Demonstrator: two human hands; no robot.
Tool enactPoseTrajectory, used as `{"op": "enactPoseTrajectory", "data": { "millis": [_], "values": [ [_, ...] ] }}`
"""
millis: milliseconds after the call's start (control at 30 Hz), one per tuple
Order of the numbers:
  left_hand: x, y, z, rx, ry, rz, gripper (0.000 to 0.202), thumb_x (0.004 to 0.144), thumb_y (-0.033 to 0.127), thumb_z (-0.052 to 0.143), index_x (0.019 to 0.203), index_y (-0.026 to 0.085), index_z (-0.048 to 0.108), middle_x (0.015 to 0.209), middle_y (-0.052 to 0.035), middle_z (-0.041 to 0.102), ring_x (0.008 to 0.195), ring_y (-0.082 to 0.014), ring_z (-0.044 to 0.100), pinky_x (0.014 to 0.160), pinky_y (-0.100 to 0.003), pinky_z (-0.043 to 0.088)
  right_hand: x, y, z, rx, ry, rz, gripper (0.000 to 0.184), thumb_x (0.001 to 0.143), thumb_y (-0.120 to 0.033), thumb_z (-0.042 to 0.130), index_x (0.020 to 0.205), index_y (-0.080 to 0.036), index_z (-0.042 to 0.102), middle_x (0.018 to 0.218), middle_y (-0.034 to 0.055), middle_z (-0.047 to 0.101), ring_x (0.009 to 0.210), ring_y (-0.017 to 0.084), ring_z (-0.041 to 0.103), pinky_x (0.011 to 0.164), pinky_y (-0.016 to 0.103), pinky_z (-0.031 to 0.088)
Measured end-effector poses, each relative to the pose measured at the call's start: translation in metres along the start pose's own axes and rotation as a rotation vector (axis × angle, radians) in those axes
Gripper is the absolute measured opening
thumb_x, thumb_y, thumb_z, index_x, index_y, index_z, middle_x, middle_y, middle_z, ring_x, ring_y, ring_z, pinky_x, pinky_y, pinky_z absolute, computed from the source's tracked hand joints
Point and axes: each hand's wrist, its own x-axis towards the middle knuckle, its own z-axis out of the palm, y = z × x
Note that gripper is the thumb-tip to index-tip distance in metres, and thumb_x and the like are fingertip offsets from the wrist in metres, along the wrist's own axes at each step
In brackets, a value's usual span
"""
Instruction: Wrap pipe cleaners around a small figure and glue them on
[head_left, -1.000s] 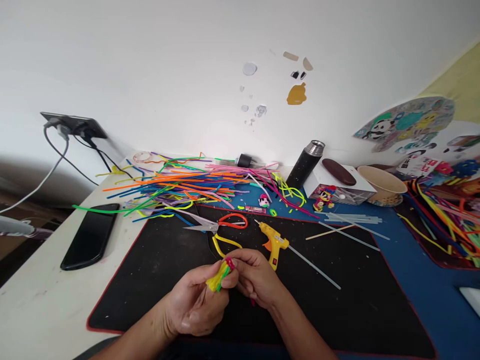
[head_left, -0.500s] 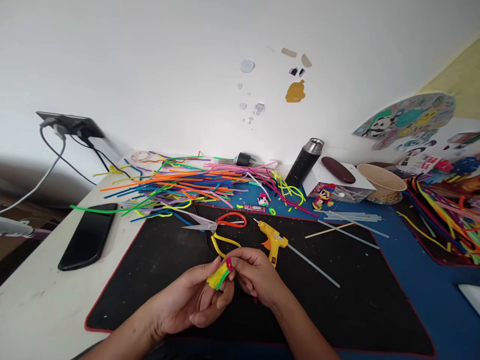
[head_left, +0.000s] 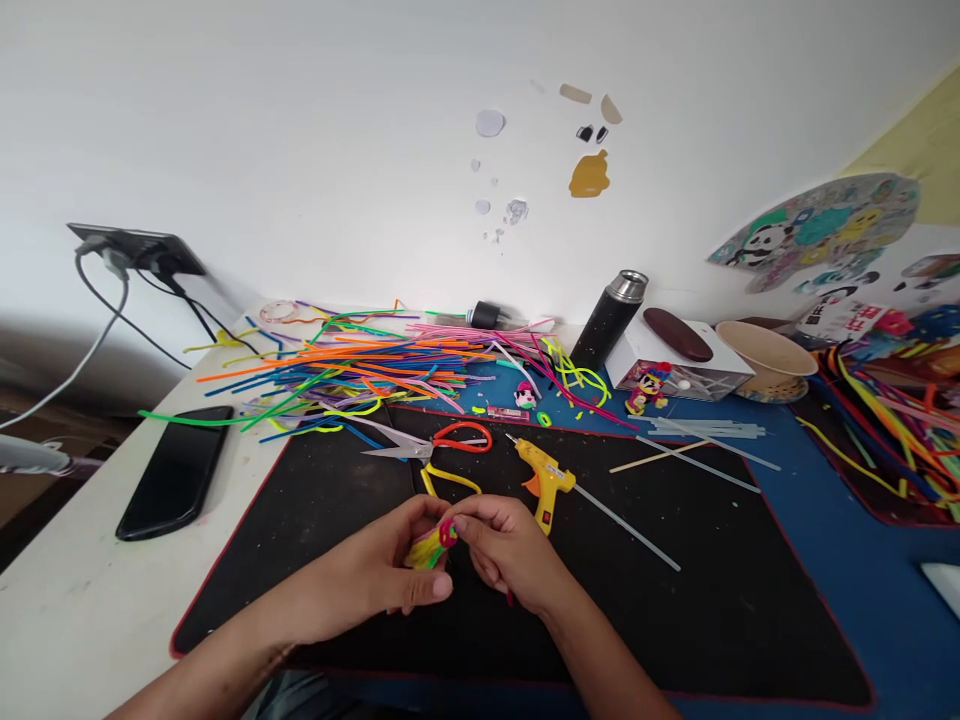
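Observation:
A small bundle of yellow and green pipe cleaners (head_left: 426,549), wrapped at one end with magenta, is held between my hands above the black mat. My left hand (head_left: 386,560) curls around the yellow part, thumb in front. With thumb and fingertips my right hand (head_left: 510,550) pinches the magenta wrap; a magenta end shows below its fingers. Just beyond lie scissors (head_left: 463,437) with one orange and one yellow handle. A yellow glue gun (head_left: 546,482) with a long clear glue stick rests right of them.
Loose colourful pipe cleaners (head_left: 360,365) pile along the wall. A black phone (head_left: 176,470) lies left on the white table. Behind the mat (head_left: 712,590) stand a dark thermos (head_left: 611,320), a white box (head_left: 705,370) and a small figure (head_left: 646,388). Glue sticks (head_left: 705,430) lie at right.
My left hand has turned over, its back now facing up and its fingers closing around the bundle. The bundle has shifted slightly left. My right hand keeps its pinch.

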Motion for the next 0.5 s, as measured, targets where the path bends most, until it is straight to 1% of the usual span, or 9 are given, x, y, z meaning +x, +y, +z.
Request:
{"op": "enactPoseTrajectory", "data": {
  "millis": [67,100,167,233,300,367,433,500],
  "values": [
    [-0.0032,0.0007,-0.0002,0.093,0.053,0.019,0.047,0.085,0.032,0.080,0.126,0.021,0.060,0.107,-0.0021,0.066,0.084,-0.0159,0.058,0.068,-0.022,0.046,0.0003,0.0001,0.0003,-0.016,0.001,0.000,0.044,0.088,-0.056,0.075,0.098,-0.013,0.076,0.037,-0.0134,0.041,0.029,0.006,0.030,0.034,0.018,0.022],
    [-0.0047,-0.0001,-0.0002,0.148,0.084,0.020,0.046,0.087,0.029,0.078,0.129,0.022,0.061,0.107,-0.0024,0.068,0.084,-0.0168,0.060,0.070,-0.023,0.047,0.0005,0.0000,0.0005,-0.025,0.002,0.002,0.045,0.088,-0.057,0.074,0.099,-0.013,0.076,0.037,-0.0133,0.041,0.029,0.006,0.030,0.034,0.018,0.022],
    [-0.0072,-0.0033,-0.0002,0.246,0.127,0.011,0.038,0.094,0.028,0.069,0.131,0.022,0.063,0.097,-0.0013,0.069,0.074,-0.0163,0.060,0.066,-0.023,0.047,0.0008,-0.0004,0.0014,-0.044,0.008,0.009,0.046,0.088,-0.056,0.073,0.101,-0.012,0.077,0.038,-0.0132,0.041,0.030,0.006,0.031,0.034,0.018,0.022],
    [-0.0086,-0.0066,-0.0001,0.323,0.147,0.016,0.026,0.099,0.032,0.061,0.121,0.020,0.069,0.084,0.0003,0.068,0.065,-0.0156,0.059,0.061,-0.023,0.044,0.0011,-0.0009,0.0024,-0.067,0.016,0.020,0.047,0.088,-0.055,0.072,0.104,-0.012,0.077,0.038,-0.0133,0.041,0.030,0.006,0.030,0.034,0.019,0.023],
    [-0.0093,-0.0077,0.0002,0.413,0.166,0.038,0.020,0.101,0.035,0.059,0.105,0.020,0.073,0.077,0.0007,0.065,0.063,-0.0160,0.059,0.060,-0.023,0.043,0.0015,-0.0012,0.0032,-0.091,0.030,0.037,0.047,0.088,-0.055,0.072,0.107,-0.012,0.078,0.038,-0.0133,0.041,0.030,0.006,0.030,0.034,0.019,0.023],
    [-0.0095,-0.0063,0.0006,0.503,0.185,0.040,0.024,0.102,0.037,0.057,0.093,0.020,0.071,0.076,0.0001,0.066,0.064,-0.0161,0.059,0.062,-0.024,0.042,0.0017,-0.0014,0.0038,-0.099,0.043,0.049,0.048,0.088,-0.055,0.072,0.109,-0.012,0.078,0.038,-0.0131,0.042,0.030,0.006,0.031,0.033,0.018,0.023],
    [-0.0096,-0.0040,0.0008,0.564,0.196,0.036,0.029,0.104,0.040,0.053,0.089,0.021,0.069,0.079,-0.0007,0.067,0.064,-0.0159,0.060,0.064,-0.024,0.043,0.0016,-0.0022,0.0045,-0.099,0.051,0.049,0.050,0.089,-0.056,0.071,0.112,-0.011,0.077,0.039,-0.0127,0.043,0.030,0.006,0.031,0.033,0.018,0.023],
    [-0.0096,-0.0026,0.0006,0.592,0.215,0.045,0.033,0.106,0.043,0.050,0.086,0.022,0.066,0.077,-0.0001,0.067,0.064,-0.0160,0.060,0.065,-0.025,0.043,0.0011,-0.0039,0.0052,-0.104,0.054,0.038,0.053,0.090,-0.057,0.070,0.116,-0.011,0.077,0.039,-0.0122,0.045,0.030,0.006,0.032,0.033,0.018,0.024]
  ]
}}
